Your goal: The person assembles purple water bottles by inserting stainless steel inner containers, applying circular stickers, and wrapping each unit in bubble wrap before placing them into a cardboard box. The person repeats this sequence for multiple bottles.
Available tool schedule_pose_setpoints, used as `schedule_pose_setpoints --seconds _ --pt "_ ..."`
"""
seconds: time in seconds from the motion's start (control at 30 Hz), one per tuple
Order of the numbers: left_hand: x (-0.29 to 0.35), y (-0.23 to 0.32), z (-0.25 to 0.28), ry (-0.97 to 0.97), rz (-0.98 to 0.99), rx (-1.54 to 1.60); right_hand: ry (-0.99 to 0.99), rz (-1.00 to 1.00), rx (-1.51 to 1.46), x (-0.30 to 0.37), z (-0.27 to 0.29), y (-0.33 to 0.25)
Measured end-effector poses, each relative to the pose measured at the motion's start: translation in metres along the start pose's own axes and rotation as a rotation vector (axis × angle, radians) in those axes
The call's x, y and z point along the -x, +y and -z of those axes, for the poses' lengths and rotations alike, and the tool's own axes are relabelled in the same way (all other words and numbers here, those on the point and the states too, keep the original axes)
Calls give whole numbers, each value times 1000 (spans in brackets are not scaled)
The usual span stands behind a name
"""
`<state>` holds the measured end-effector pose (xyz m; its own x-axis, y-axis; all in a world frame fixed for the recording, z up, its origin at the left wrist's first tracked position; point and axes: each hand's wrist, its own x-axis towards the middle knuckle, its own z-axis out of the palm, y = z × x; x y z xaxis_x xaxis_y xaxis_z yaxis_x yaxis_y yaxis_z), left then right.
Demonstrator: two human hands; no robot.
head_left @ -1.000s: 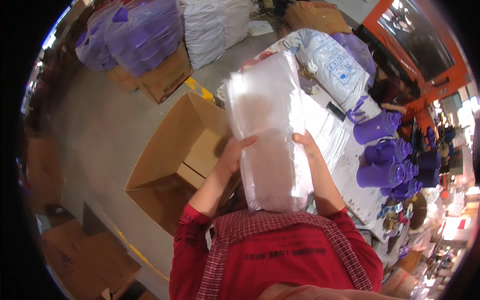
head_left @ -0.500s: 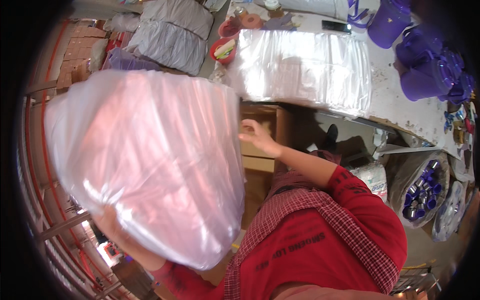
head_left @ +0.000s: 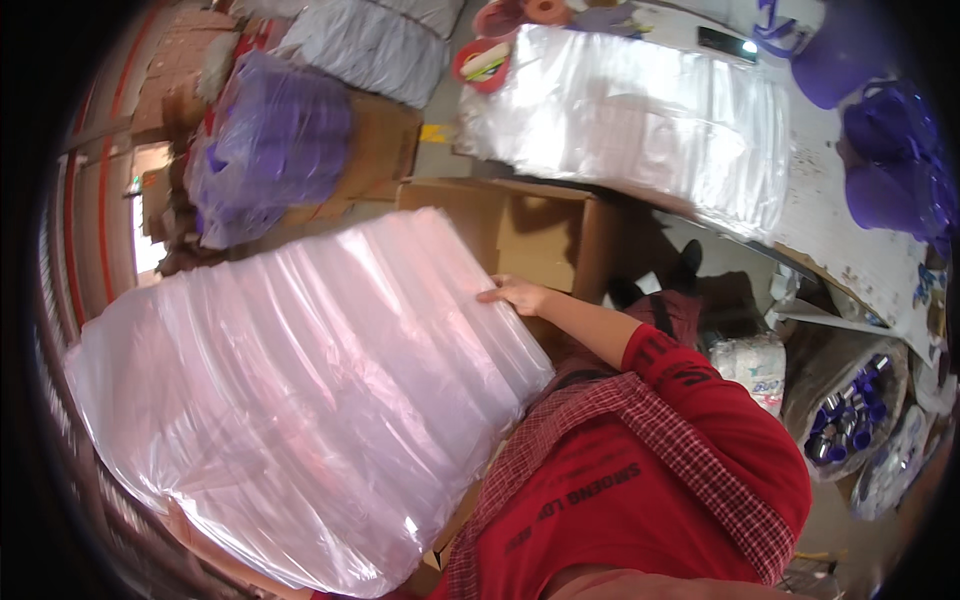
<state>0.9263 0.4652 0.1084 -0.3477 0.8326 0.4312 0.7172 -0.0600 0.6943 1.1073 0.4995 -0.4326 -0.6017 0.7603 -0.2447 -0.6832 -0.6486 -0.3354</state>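
Note:
A large pale pink bundle wrapped in clear plastic (head_left: 310, 390) fills the left and middle of the view, tilted, with ribbed folds along its top. My right hand (head_left: 515, 294) grips its right-hand edge, thumb and fingers closed on the plastic. My left hand (head_left: 182, 528) holds the bundle at its lower left corner; its fingers are hidden behind the wrap. Just beyond the bundle stands an open cardboard box (head_left: 540, 240), its inside partly in view.
A silvery plastic-wrapped bundle (head_left: 640, 120) lies on the white table (head_left: 820, 170) beside purple buckets (head_left: 885, 190). Bagged purple items (head_left: 275, 140) stand at the far left. To the right is an open bag of purple and silver parts (head_left: 850, 410).
The bundle has swung lower and leftward, uncovering the box and the bagged purple items. My right hand, apart from the bundle before, now grips its edge. The view has shifted.

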Motion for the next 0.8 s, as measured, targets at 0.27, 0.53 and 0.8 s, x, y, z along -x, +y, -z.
schedule_pose_setpoints --seconds 0.27,0.53,0.8 --pt "-22 -61 -108 -358 187 137 660 257 425 130 102 -127" --pt "-25 -112 -398 -1051 214 373 1154 604 263 363 191 -231" --pt "8 -169 -657 -1215 303 149 1588 497 375 393 302 -267"
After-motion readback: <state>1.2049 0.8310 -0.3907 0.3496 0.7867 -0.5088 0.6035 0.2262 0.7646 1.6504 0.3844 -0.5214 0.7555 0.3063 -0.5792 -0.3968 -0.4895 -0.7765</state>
